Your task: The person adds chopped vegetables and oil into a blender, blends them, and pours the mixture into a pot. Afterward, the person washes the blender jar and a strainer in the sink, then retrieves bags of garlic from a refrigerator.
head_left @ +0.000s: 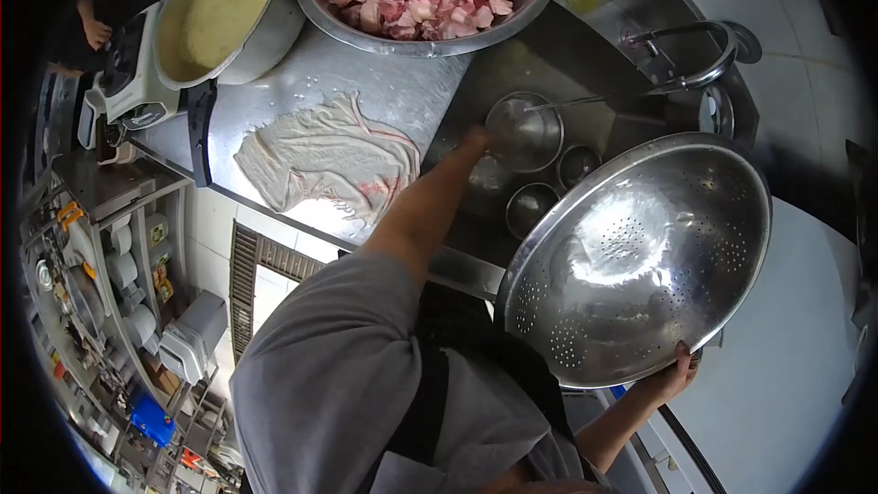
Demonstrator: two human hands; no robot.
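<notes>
Right fingers [683,359] grip a shiny, perforated metal colander [631,261]; left fingers [477,137] (blurred) I can't tell.

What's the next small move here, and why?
I'd probably bring the left hand up from the sink to the free side of the colander. Only the right hand visibly grips it, at one edge of a wide rim, and the left is down near the round vessels, so a second hold should steady it.
</notes>
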